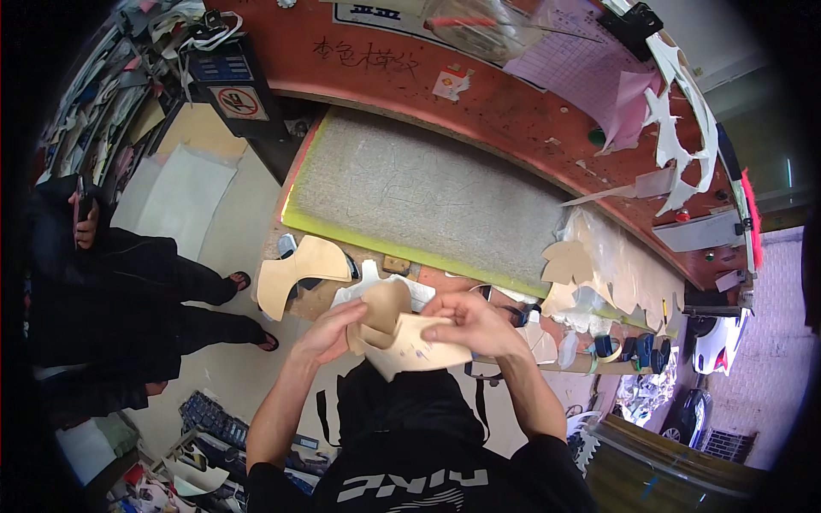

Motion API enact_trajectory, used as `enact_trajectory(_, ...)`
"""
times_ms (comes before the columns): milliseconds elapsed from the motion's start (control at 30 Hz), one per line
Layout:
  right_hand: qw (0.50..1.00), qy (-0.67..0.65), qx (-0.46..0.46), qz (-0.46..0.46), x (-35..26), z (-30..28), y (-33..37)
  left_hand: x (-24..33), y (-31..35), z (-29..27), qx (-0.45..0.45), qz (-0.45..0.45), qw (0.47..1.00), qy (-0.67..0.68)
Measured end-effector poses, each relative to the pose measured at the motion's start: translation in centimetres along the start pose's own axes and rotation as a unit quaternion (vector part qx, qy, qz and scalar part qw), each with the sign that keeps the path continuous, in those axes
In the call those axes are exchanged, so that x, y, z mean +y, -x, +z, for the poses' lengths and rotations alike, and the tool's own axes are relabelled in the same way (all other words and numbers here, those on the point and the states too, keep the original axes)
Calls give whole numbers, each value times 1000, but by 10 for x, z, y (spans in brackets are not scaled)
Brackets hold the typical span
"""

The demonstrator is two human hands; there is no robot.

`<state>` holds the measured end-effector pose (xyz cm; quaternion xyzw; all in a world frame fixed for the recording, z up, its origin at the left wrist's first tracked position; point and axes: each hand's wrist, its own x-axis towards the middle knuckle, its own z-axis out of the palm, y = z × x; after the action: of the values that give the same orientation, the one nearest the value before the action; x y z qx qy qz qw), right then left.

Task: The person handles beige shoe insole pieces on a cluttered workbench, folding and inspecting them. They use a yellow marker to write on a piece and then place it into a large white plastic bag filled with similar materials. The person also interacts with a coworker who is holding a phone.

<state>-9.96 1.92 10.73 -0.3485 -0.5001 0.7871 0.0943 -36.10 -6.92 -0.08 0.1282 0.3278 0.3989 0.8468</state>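
Close in front of my body, both hands hold tan, leather-like cut pieces above the front edge of the bench. My left hand grips the left side of a curled tan piece, fingers bent around its edge. My right hand pinches a flat tan piece with pen marks on it, thumb on top. The two pieces overlap between my hands; whether they are joined I cannot tell. White cut pieces lie on the bench just behind them. To the left rests a wing-shaped tan piece, apart from my hands.
A grey board with a yellow-green edge lies beneath a red machine beam. Tan offcuts and several dark cutting dies lie along the right side. Another person stands at the left, holding a phone.
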Motion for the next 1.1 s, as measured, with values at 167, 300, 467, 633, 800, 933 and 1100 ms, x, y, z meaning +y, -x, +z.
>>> enact_trajectory(167, 998, -47, 12, -30, -31, 9, 41, 0, -1, 8, 48, 33, 998, 4)
enact_trajectory(300, 998, -40, -38, -40, -33, -1, 57, -7, 0, 7, 10, 33, 999, -29)
enact_trajectory(467, 992, -7, -93, -90, -40, 7, 71, 1, 14, 36, 35, 165, 910, -380)
enact_trajectory(633, 958, 82, -222, -162, -50, 13, 72, 7, 28, 49, 42, 308, 770, -558)
enact_trajectory(800, 982, 130, -112, -81, -43, 46, 48, 3, 38, 60, -79, 265, 861, -427)
enact_trajectory(933, 952, 260, -82, -141, -20, 50, 34, -15, 42, 52, -154, 42, 929, -334)
enact_trajectory(1100, 913, 397, -72, -57, -2, 59, 30, -93, 29, -1, -188, 4, 972, -141)
